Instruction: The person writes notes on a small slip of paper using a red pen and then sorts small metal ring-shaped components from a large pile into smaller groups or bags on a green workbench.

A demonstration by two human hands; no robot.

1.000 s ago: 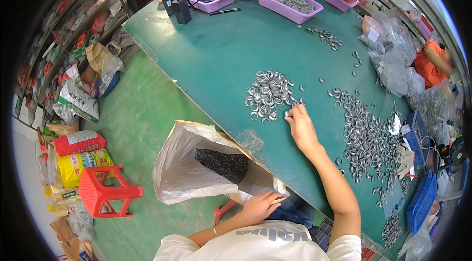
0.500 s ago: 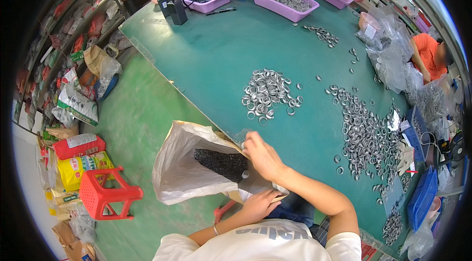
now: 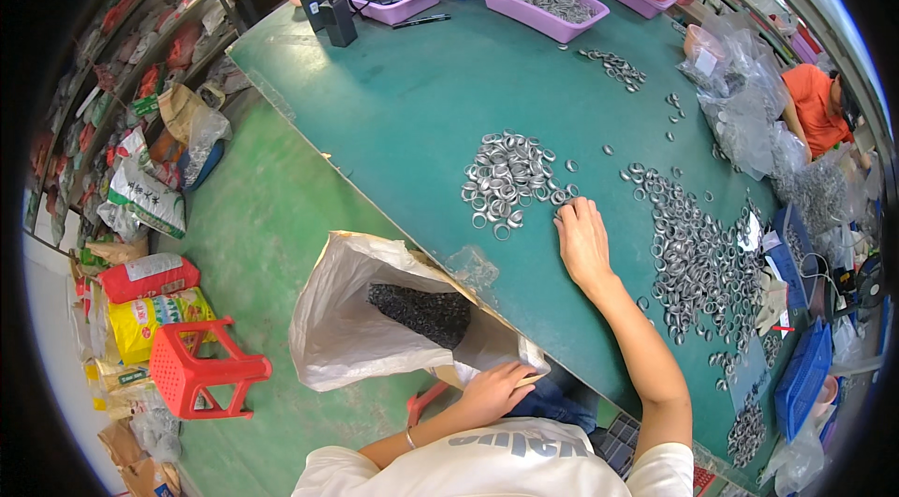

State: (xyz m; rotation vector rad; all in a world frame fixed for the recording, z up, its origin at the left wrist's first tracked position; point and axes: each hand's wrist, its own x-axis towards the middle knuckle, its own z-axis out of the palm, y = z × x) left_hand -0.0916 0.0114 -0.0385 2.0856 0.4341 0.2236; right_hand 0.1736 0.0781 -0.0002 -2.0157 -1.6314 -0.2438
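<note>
Right hand [image 3: 582,244]: lowered to the green surface [image 3: 393,103], fingers curled, fingertips set at the right edge of the small ring pile [image 3: 506,178]; whether a ring is pinched cannot be told.
Left hand [image 3: 496,392]: closed on the near rim of the open sack [image 3: 328,338], which is held beside the surface edge.
Step in hand: judged to be picking at rings on the pile's edge while the sack is steadied.
Next move: a light fingertip pinch seems called for, so that one ring can be parted from its neighbours without the rest being scattered.
Sack contents: small dark pieces [image 3: 421,314]; their kind cannot be made out, and the sack's bottom is hidden.
Ring pile: rings overlapped, the lower ones covered.
Larger ring spread [image 3: 698,263]: scattered right of the working forearm; too crowded to be counted.
Purple tray [image 3: 534,14]: heaped with grey pieces, too small to be identified.
Right rim: co-worker [image 3: 815,108] partly hidden by plastic bags [image 3: 744,113]; hands not made out.
</note>
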